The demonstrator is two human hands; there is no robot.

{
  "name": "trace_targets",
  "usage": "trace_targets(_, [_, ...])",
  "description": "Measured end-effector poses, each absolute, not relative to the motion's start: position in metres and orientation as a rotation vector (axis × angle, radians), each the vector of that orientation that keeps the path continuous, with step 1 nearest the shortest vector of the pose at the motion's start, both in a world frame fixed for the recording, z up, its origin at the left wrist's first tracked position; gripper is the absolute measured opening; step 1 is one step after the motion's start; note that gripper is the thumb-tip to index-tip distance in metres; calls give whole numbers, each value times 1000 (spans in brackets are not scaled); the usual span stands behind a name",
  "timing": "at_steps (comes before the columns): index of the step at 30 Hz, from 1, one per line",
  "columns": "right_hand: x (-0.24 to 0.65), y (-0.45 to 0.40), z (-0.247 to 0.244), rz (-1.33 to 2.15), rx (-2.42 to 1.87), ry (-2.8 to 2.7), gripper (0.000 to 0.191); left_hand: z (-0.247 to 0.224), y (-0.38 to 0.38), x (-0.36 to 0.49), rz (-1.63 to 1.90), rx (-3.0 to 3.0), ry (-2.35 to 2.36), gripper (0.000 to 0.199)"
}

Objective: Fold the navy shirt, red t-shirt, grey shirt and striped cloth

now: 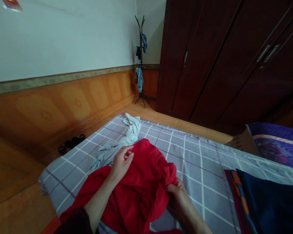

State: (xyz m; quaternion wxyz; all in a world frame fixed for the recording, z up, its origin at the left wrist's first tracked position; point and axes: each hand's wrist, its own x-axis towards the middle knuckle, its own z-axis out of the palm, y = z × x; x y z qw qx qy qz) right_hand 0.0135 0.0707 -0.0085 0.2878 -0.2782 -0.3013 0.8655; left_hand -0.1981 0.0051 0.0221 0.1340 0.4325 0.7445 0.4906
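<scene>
A red garment [141, 175] lies crumpled across the bed in front of me. My right hand [177, 191] pinches its bunched right edge between thumb and fingers. Over the garment's upper left part is my left hand [122, 159], its fingers loosely curved and a gap showing between them, with no cloth visible in its grasp. Just beyond the left hand, a twisted pale grey garment [130, 135] stretches toward the far edge of the bed. The red garment's exact kind cannot be made out from its folds.
The bed has a grey checked sheet [192, 172]. Folded dark blue clothing [268, 201] lies at right, near a purple quilted cover [278, 139]. Dark shoes [72, 143] stand on the floor at left. A coat rack [141, 61] and dark wardrobe [197, 61] are behind.
</scene>
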Motion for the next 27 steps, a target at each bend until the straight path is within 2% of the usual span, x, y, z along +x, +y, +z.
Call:
trace_targets(4, [16, 71, -5, 2401, -676, -774, 13, -4, 10, -216, 1330, 1245, 2267, 49])
trace_targets(9, [17, 82, -1, 2180, -815, -715, 17, -6, 11, -221, 1518, 989, 2153, 20])
trace_targets(14, [24, 103, 2, 1814, -1051, -517, 17, 2, 8, -244, 1909, 601, 2036, 27])
trace_targets(23, [27, 107, 0, 1738, -1030, -621, 25, 13, 6, -243, 2079, 301, 1484, 26])
trace_targets(25, [27, 107, -4, 1563, -1079, -772, 31, 16, 6, -240, 2042, 319, 1422, 25])
trace_targets(27, [29, 107, -7, 1262, -1153, -1006, 46, 17, 5, -237, 1943, 436, 1535, 24])
